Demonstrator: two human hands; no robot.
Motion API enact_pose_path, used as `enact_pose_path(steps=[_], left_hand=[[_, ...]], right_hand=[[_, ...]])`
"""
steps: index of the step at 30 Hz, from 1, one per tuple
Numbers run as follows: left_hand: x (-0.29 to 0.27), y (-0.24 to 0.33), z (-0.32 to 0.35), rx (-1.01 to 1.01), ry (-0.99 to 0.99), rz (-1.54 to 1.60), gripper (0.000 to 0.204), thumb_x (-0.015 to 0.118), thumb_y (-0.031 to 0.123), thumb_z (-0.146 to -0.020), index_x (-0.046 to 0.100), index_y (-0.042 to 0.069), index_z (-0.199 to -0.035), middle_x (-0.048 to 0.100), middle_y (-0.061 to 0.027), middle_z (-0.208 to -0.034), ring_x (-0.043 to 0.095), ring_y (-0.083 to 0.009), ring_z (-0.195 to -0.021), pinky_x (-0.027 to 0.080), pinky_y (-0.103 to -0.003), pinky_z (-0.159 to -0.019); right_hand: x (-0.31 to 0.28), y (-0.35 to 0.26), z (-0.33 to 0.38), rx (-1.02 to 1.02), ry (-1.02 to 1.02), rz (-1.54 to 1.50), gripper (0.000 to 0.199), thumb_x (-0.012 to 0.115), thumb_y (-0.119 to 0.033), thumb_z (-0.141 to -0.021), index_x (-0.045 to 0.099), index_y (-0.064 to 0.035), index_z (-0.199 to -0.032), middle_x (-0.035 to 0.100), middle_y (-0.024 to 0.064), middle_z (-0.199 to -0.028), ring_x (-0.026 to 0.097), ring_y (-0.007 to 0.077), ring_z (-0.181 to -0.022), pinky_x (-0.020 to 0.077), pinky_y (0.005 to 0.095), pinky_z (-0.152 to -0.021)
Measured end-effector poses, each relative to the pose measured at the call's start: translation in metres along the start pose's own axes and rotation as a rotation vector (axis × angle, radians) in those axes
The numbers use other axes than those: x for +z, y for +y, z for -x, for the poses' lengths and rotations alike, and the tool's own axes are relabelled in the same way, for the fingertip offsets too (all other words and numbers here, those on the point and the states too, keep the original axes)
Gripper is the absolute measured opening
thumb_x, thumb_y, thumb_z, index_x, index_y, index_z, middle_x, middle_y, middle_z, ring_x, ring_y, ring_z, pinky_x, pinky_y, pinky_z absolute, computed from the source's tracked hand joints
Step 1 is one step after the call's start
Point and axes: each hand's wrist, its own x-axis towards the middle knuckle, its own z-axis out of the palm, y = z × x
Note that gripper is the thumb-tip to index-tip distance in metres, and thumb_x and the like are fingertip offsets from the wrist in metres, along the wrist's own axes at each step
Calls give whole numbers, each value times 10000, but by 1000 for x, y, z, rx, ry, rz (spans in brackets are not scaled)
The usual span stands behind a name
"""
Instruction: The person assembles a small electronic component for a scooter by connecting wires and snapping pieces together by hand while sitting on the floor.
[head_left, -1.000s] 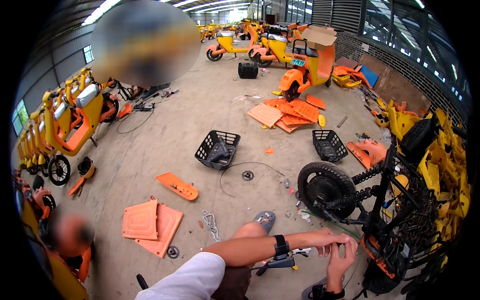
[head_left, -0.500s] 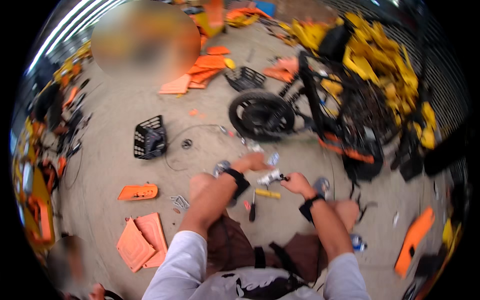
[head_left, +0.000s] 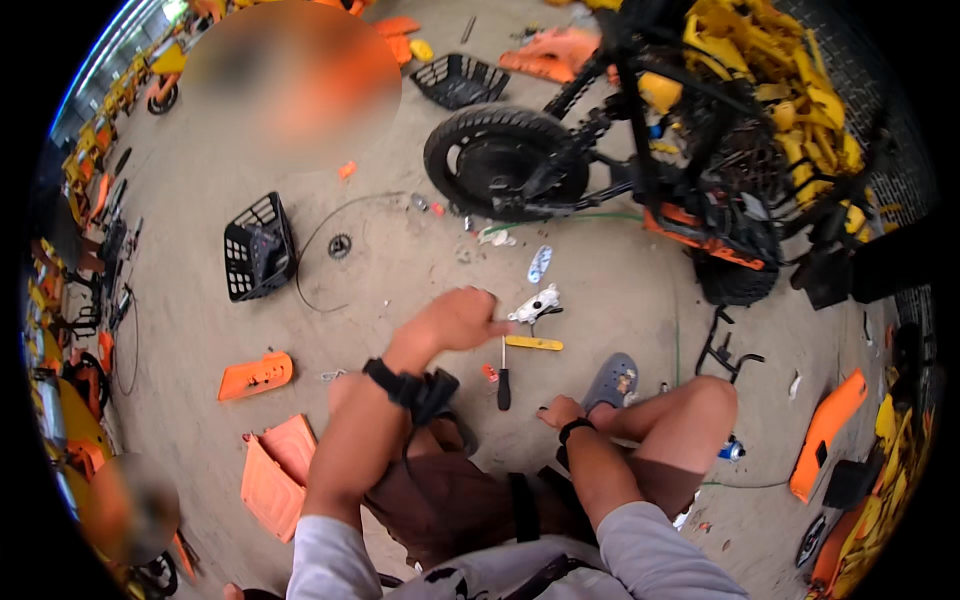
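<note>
My left hand (head_left: 455, 320) is closed over the floor, its fingers curled and partly hidden and its thumb pointing right. I cannot make out what it holds, if anything. Just beyond the thumb lies a small white metal part (head_left: 537, 303) with a dark hole. Below it are a flat yellow bar (head_left: 534, 343) and a screwdriver (head_left: 503, 390) with a black handle. My right hand (head_left: 563, 411) is low, near my grey clog (head_left: 612, 381). Its fingers are closed around a small dark thing, of which only a tip shows.
A bike frame with a black wheel (head_left: 505, 163) stands ahead right. A black basket (head_left: 260, 245), a small sprocket (head_left: 340, 246) and an orange panel (head_left: 256, 376) lie to the left. Two light-orange panels (head_left: 275, 485) are nearer me. Yellow panels (head_left: 815, 100) are heaped far right.
The white metal part, earlier between my hands, now lies on the floor. My right hand has pulled back toward me; my left has moved left of the part. The view has tilted down.
</note>
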Motion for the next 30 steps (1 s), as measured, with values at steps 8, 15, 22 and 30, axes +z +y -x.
enact_pose_path(steps=[8,15,22,30], left_hand=[[12,30,-32,77,-207,76,314,575,349,-858,635,41,-874,635,-126,-835,626,-266,-847,485,-418,-737],[17,-20,-78,-225,-6,250,307,555,340,-874,604,38,-903,645,-154,-751,641,-324,-749,496,-432,-654],[56,-42,-48,-497,223,797,270,524,248,-871,607,-5,-828,632,-216,-711,634,-394,-682,501,-476,-615],[-45,-105,160,-1408,748,2030,228,538,178,-876,577,-38,-934,398,-54,-612,455,-194,-491,555,-466,-559]], right_hand=[[26,1,-86,72,-235,-167,489,595,-419,-809,647,-14,-1079,634,205,-1070,609,326,-977,492,411,-810],[-56,-25,-60,197,-409,-250,423,574,-352,-853,629,-16,-1106,646,185,-995,622,286,-881,504,374,-705],[-198,-48,3,412,-502,-275,359,552,-284,-898,611,-18,-1132,657,166,-919,635,245,-786,516,337,-601],[-468,-157,159,-395,-570,1017,509,610,-368,-824,564,-76,-1238,630,164,-1163,599,308,-1078,457,499,-891]])
